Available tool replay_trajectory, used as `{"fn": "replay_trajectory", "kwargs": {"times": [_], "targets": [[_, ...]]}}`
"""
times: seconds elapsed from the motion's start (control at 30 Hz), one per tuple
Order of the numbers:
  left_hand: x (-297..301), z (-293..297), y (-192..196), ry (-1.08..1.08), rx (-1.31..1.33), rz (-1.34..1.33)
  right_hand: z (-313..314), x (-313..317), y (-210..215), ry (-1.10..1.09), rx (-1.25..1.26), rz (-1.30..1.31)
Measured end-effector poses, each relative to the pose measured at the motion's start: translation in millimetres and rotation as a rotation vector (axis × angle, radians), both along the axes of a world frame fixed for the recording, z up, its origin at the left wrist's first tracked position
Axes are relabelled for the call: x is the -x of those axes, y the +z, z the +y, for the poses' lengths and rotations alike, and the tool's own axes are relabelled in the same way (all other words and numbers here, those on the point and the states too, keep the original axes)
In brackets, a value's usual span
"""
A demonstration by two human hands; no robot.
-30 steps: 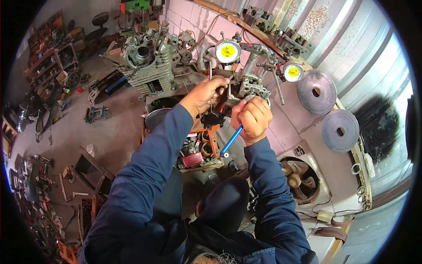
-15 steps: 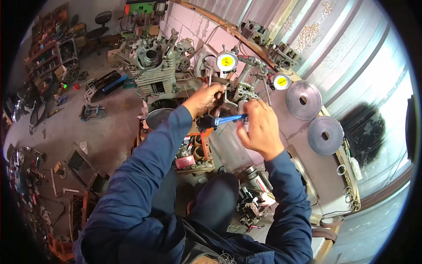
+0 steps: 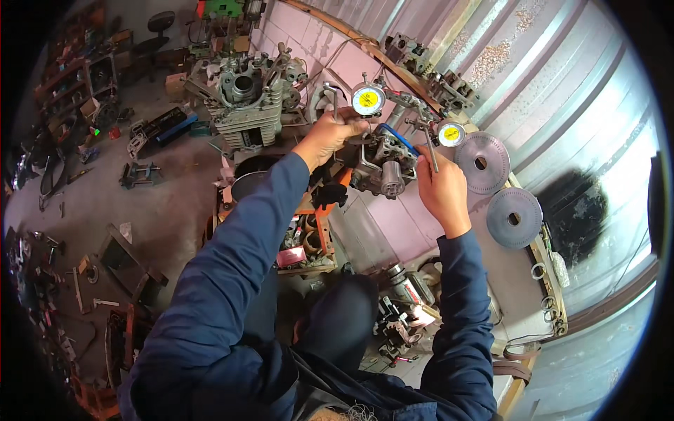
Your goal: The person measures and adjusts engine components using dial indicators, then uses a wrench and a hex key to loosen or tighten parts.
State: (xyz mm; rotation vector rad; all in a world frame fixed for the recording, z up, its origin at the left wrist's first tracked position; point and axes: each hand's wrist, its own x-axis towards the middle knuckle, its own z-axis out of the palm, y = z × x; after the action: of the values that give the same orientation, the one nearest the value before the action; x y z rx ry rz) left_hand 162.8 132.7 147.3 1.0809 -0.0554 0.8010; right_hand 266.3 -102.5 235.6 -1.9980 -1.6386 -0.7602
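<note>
While the right hand (image 3: 441, 188) grips a thin steel rod (image 3: 430, 149) upright, the engine part (image 3: 382, 165) sits just left of its fingers; the left hand (image 3: 328, 135) clasps that part's far side.

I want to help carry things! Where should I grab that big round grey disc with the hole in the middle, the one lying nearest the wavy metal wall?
Probably by its outer rim. The grey disc lies flat on the pink bench top, so come from above on its near side and pinch the edge. The middle hole gives a fingerhold too. The rim looks toothed, so grip gently. It looks like metal and may be heavy.
</note>
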Motion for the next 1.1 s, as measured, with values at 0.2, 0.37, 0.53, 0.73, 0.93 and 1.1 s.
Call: {"fn": "replay_trajectory", "kwargs": {"times": [0.2, 0.37, 0.53, 0.73, 0.93, 1.1], "targets": [[-12.4, -5.3, 0.3, 0.009, -0.057, -0.006, -0.4, 0.5, 20.3, -0.096, 0.186, 0.148], [-18.1, -7.1, 2.1, -0.012, -0.065, -0.002, 2.0, -7.2, 23.6, -0.027, 0.202, 0.207], [-20.4, -10.6, -0.5, -0.077, -0.010, -0.017, 3.5, -21.2, 28.8, -0.037, 0.180, 0.089], [-21.8, -8.5, -3.8, -0.034, -0.078, 0.009, -4.2, -10.0, 26.8, 0.007, 0.010, 0.007], [-23.8, -9.4, -6.0, 0.010, -0.084, -0.021, 0.3, 15.3, 9.3, -0.166, -0.077, -0.118], [-25.9, -8.6, -7.5, 0.020, -0.071, -0.006, -0.4, 23.9, 5.2, -0.234, -0.057, -0.155]]}}
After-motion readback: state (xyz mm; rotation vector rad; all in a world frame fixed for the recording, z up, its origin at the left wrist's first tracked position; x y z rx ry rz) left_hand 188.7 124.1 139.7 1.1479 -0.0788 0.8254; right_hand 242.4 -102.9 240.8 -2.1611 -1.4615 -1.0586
